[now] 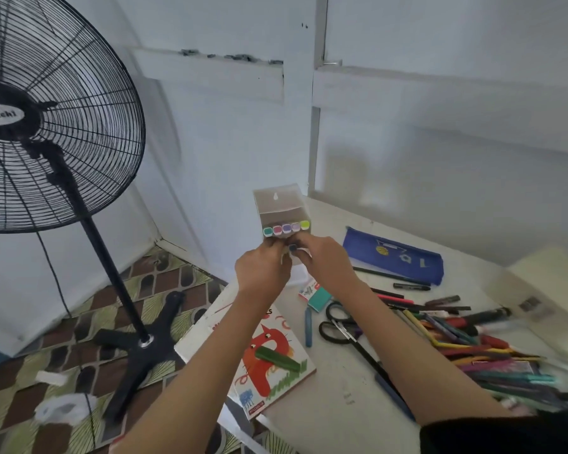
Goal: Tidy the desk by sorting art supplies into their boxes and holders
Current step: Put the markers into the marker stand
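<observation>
Both hands hold up a clear plastic marker box (281, 208) above the desk's far left corner, its top flap open. Several pastel highlighters (286, 228) stand in a row inside it, caps showing. My left hand (263, 268) grips the box's lower left. My right hand (323, 260) pinches its lower right. On the white desk (338, 381) to the right lies a loose heap of pens, pencils and markers (482, 348).
Black scissors (338, 324), a blue pen (308, 326), a teal eraser box (318, 299) and a blue pencil case (394, 258) lie on the desk. A colouring book (269, 365) carries a green crayon (277, 358). A cream box (545, 290) sits far right. A standing fan (53, 126) is on the left.
</observation>
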A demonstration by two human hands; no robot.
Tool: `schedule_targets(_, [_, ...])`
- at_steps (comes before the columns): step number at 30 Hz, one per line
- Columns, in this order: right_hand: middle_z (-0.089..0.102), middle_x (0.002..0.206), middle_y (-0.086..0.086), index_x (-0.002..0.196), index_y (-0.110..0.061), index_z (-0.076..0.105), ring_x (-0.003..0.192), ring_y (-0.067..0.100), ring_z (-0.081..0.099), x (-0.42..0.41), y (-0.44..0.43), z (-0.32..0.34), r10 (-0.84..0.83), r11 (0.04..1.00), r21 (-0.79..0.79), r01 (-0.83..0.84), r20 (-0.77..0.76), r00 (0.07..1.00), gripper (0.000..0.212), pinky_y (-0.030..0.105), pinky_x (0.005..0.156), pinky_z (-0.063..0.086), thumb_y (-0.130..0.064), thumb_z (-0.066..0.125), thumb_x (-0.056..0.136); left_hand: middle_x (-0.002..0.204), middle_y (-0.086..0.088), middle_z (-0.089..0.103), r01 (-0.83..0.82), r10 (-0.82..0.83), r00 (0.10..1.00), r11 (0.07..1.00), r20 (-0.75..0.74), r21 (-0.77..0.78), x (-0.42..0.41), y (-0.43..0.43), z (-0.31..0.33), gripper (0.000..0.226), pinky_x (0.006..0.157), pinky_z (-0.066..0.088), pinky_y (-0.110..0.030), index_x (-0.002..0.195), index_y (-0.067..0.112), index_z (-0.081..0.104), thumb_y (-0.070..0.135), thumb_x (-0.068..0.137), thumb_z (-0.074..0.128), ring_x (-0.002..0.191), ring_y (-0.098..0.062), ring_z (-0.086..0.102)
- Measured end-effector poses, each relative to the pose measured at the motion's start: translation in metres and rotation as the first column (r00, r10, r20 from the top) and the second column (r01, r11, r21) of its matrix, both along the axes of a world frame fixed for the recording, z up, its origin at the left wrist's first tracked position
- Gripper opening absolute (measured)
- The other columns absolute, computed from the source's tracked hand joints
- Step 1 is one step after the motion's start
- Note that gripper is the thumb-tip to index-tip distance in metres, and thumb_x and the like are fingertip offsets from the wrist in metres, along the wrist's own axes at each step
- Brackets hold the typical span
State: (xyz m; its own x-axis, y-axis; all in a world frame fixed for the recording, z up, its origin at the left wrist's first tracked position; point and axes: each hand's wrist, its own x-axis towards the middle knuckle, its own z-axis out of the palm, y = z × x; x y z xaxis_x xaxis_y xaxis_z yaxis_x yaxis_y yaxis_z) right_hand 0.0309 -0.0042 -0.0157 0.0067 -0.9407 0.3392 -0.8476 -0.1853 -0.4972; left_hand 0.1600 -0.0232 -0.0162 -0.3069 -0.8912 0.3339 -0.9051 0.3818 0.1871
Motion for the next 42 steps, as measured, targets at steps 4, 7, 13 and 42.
schedule_targets(4, [0.069,0.109,0.003,0.117,-0.017,0.062,0.096,0.024,0.063,0.003,0.003,0.001,-0.052,0.999,-0.003,0.052,-0.021,0.998,0.024,0.023,0.071,0.041,-0.021,0.048,0.097,0.121,0.009,0.060,0.017,-0.016,0.999,1.000,0.038,-0.020,0.002,0.004,0.005,0.032,0.072,0.045,-0.029,0.121,0.028,0.056,0.039,0.096,0.038,0.097,-0.021,0.061])
schedule_targets(7, [0.069,0.106,0.007,0.119,-0.013,0.060,0.092,0.027,0.064,0.008,0.006,-0.001,-0.056,0.998,-0.034,0.054,-0.052,0.997,0.025,0.024,0.070,0.041,-0.021,0.048,0.098,0.118,0.005,0.062,0.027,-0.023,0.992,0.999,0.127,-0.035,0.004,0.002,0.007,0.027,0.068,0.045,-0.031,0.121,0.027,0.056,0.027,0.099,0.041,0.103,-0.022,0.054])
schedule_targets(13, [0.063,0.104,0.009,0.126,-0.011,0.041,0.083,0.024,0.063,0.020,0.009,-0.001,-0.103,0.991,0.061,0.118,-0.211,0.972,0.027,0.028,0.070,0.048,-0.018,0.041,0.100,0.120,0.002,0.062,0.061,-0.062,0.994,0.998,0.094,0.013,0.009,-0.001,0.008,0.034,0.080,0.050,-0.031,0.126,0.027,0.055,0.014,0.095,0.055,0.102,-0.020,0.057])
schedule_targets(42, [0.026,0.148,0.003,0.147,-0.018,0.008,0.135,0.023,0.026,0.030,0.011,0.006,-0.001,0.949,0.307,0.066,-0.209,0.978,0.085,0.047,0.095,0.037,-0.010,0.060,0.081,0.084,-0.007,0.074,0.126,-0.225,0.911,0.950,-0.346,-0.286,0.013,0.001,-0.017,0.016,0.059,0.057,-0.037,0.087,0.008,0.075,0.013,0.081,0.062,0.064,-0.028,0.069])
